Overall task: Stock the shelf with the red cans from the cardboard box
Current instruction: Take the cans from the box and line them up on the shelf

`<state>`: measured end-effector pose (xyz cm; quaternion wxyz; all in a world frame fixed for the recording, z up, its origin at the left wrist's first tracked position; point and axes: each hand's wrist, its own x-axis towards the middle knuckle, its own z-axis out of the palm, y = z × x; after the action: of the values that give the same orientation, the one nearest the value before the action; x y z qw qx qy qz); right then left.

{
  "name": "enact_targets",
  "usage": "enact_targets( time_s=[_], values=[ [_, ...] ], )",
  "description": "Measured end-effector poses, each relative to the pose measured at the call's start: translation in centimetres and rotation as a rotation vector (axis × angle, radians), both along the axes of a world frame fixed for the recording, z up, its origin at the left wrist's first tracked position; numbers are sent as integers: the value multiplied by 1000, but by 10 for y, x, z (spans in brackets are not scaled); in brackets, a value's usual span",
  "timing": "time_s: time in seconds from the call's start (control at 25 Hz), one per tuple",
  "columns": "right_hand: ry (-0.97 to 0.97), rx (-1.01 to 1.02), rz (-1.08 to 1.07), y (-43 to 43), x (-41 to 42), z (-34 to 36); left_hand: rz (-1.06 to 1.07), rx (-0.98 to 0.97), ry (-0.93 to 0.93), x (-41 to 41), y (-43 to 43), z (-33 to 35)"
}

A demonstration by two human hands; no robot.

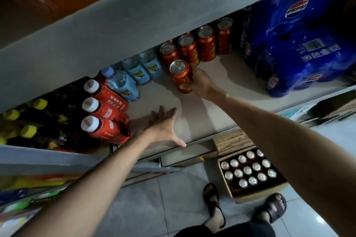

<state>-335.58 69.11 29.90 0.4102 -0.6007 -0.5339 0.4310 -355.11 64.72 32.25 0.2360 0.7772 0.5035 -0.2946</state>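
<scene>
Judging from the shelf, stocking is only partly done. 4 red aluminium cans (206,44) stand in a row at the far side of the beige shelf board (192,119). A 5th red can (181,76) is just near of that row's left end, gripped by the right hand (201,84), whose thumb and fingers curl round its right side. The left hand (165,127) lies palm down at the board's near edge, fingers spread, holding nothing.

Plenty is left: the brown cardboard box (250,197) on the floor, below and to the right, shows over 10 silver can tops. The right forearm (289,132) crosses the box's right corner, so the full count is hidden. The grey upper shelf (134,15) cuts off whatever stands behind the row; a sliver of red there may be another can. Whether the held can's base touches the board I cannot tell.
</scene>
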Motion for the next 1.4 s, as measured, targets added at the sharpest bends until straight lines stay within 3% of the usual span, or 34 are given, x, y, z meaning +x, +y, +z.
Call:
enact_targets(
  time_s=[0.2, 0.48, 1.04, 1.28, 1.4],
  values=[
    [42, 59, -140, -4, -11, -14, -50, 5, 54, 2, 5, -6],
    [-255, 119, -304, -10, -33, -11, -87, -15, 67, 2, 5, -7],
    [-279, 119, -271, 12, -33, -8, -88, 3, 93, 8, 2, 6],
    [-209, -21, -241, 8, -28, 4, -93, 2, 87, 6, 1, 5],
    [-277, -122, -201, -18, -17, 9, -102, 10, 101, 8, 0, 10]
  ],
)
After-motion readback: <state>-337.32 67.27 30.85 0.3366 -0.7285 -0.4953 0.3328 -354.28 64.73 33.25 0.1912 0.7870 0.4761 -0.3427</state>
